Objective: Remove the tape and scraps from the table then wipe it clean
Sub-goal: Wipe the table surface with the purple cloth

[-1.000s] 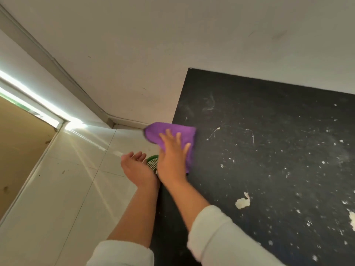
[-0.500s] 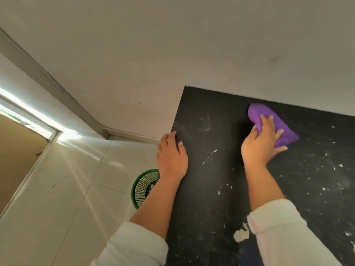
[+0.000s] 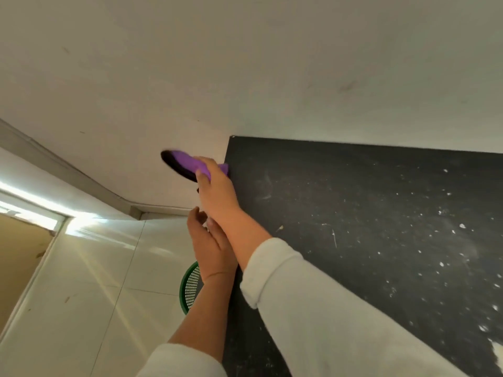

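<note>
Head view, right hand (image 3: 217, 191) fingers gripping purple cloth (image 3: 187, 162) past table (image 3: 353, 213) edge, left hand (image 3: 212, 248) fingers loosely cupped

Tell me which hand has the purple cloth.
The right hand, stretched past the black table's far left corner, holds the purple cloth. The left hand sits cupped and empty beside the table edge, above the green basket.

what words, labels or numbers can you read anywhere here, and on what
None. No readable text in this view: the purple cloth in the right hand, the black table, the green basket, the wall and the floor bear no print or labels.
</note>
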